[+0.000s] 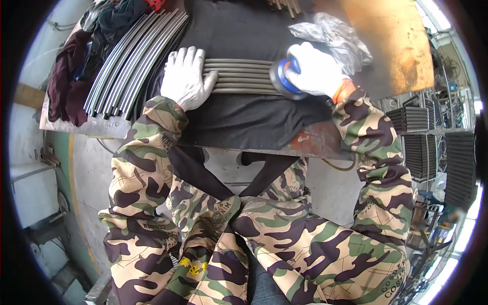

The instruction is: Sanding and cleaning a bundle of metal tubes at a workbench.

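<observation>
Several grey metal tubes lie side by side on a black cloth, running left to right in front of me. My left hand, in a white glove, lies flat over their left ends with the fingers stretched out. At the right ends, my right hand, also gloved in white, is wrapped round a blue round-headed sander. The sander's pad rests on or right against the tubes; exact contact is hidden. The tubes' left ends are under my left palm.
A bundle of shinier tubes lies at the left, beside dark crumpled clothes. A crumpled clear plastic bag is beyond my right hand. More tube ends show at the far edge. Racks with dark stacked parts stand at the right.
</observation>
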The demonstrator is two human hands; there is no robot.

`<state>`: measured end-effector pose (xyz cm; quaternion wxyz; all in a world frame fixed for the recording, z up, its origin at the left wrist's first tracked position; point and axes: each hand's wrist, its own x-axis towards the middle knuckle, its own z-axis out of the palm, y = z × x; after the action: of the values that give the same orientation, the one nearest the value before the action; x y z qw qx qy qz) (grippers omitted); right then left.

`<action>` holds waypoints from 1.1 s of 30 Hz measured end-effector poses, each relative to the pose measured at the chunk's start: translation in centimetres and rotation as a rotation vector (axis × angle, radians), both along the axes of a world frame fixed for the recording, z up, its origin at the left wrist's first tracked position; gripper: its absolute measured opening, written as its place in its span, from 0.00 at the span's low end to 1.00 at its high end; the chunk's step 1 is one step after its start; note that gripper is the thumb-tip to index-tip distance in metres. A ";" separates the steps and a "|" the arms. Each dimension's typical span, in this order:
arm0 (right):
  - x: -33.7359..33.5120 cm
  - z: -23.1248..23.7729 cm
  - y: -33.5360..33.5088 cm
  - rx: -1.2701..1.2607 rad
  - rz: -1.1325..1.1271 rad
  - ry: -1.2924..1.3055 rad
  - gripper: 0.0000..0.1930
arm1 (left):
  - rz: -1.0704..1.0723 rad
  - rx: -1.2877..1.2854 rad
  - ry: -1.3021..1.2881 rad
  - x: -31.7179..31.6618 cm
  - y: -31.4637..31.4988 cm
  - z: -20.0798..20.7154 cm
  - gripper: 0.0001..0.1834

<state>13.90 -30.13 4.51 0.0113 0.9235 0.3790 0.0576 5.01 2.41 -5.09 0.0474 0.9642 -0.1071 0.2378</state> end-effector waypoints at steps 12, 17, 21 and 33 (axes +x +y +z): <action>2.8 -0.9 1.1 0.071 -0.003 -0.010 0.18 | 0.091 0.050 0.002 2.2 1.2 -0.1 0.34; 0.5 -1.1 0.9 0.132 0.091 -0.122 0.16 | 0.129 0.048 0.083 1.9 0.1 0.3 0.36; 3.4 -0.9 2.0 0.038 0.044 -0.006 0.18 | 0.163 0.150 0.010 2.1 1.1 -0.7 0.36; 2.1 1.0 0.6 -0.014 -0.024 -0.027 0.19 | 0.143 0.116 0.066 3.3 0.4 1.4 0.37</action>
<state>15.99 -29.55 5.49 0.0234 0.9271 0.3680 0.0676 8.30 2.80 -3.65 -0.0221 0.9779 -0.0498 0.2019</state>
